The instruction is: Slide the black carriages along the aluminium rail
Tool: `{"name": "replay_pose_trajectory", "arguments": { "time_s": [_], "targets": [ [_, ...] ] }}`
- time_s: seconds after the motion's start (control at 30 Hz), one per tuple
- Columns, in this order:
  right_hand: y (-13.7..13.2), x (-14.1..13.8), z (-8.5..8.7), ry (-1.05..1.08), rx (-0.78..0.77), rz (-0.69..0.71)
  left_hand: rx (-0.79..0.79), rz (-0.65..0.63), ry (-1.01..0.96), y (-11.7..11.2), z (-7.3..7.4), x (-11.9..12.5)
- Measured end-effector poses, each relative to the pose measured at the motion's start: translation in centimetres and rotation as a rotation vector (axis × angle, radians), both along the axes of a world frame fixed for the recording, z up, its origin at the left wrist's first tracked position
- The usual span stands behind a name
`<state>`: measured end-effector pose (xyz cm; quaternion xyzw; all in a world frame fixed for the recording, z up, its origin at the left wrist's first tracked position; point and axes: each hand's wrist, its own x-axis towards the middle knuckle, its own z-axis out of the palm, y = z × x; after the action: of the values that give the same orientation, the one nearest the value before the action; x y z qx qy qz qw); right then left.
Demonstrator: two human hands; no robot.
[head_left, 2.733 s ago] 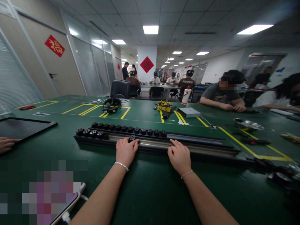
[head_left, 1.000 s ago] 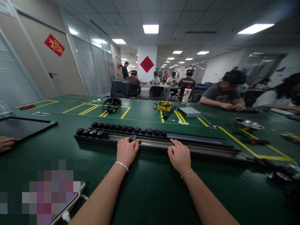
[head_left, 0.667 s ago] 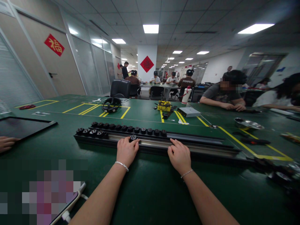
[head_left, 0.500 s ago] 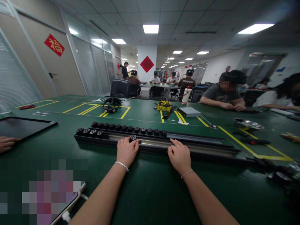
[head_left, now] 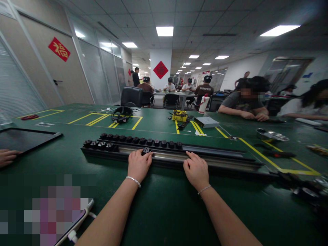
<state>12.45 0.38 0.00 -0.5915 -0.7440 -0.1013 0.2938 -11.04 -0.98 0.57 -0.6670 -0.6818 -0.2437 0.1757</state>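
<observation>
Two long black rails (head_left: pixel 217 162) lie side by side across the green table in front of me. Small round black parts (head_left: pixel 142 140) stand in a row in the far rail, and several more (head_left: pixel 101 145) fill the left end of the near rail. My left hand (head_left: pixel 139 164) is closed on one such round black part (head_left: pixel 146 150) in the near rail, its thumb and a finger on either side of it. Farther right, my right hand (head_left: pixel 196 168) grips the near rail, index finger stretched across it and the other fingers curled at its front edge.
A phone (head_left: pixel 77 222) with a cable lies at the front left. Another person's hand (head_left: pixel 9 157) rests by a black tray (head_left: pixel 28 138). Behind the rails are a headset (head_left: pixel 122 115), a yellow box (head_left: pixel 180 116) and a grey box (head_left: pixel 206 122). A metal bowl (head_left: pixel 273 134) sits right.
My hands, the rails and the round parts keep their places. In the right background, a standing person has moved slightly more into view.
</observation>
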Motion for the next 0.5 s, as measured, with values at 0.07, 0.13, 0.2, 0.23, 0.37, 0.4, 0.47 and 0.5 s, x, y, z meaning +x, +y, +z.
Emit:
{"name": "replay_pose_trajectory", "arguments": {
  "time_s": [0.07, 0.13, 0.2, 0.23, 0.37, 0.4, 0.47, 0.5],
  "targets": [
    [-0.03, -0.01, 0.06, -0.002, 0.002, 0.001, 0.001, 0.0, -0.001, 0.01, -0.01, -0.02],
    [-0.09, -0.02, 0.16, -0.006, -0.001, 0.002, 0.004, -0.003, 0.0, 0.04, -0.07, -0.05],
    [-0.13, -0.01, 0.2, -0.011, -0.008, 0.001, 0.005, -0.006, 0.004, 0.07, -0.15, -0.09],
    [-0.14, -0.01, 0.19, -0.011, -0.009, -0.001, 0.005, -0.008, 0.006, 0.09, -0.18, -0.1],
    [-0.04, 0.04, -0.01, -0.008, -0.007, -0.006, 0.01, -0.01, 0.008, 0.14, -0.21, -0.11],
    [-0.02, 0.05, -0.05, -0.007, -0.007, -0.005, 0.01, -0.01, 0.008, 0.14, -0.19, -0.1],
    [0.0, 0.04, -0.06, -0.005, -0.009, -0.003, 0.005, -0.008, 0.009, 0.12, -0.15, -0.1],
    [-0.01, 0.03, -0.02, -0.004, -0.012, -0.002, 0.003, -0.006, 0.01, 0.11, -0.12, -0.09]
  ]
}}
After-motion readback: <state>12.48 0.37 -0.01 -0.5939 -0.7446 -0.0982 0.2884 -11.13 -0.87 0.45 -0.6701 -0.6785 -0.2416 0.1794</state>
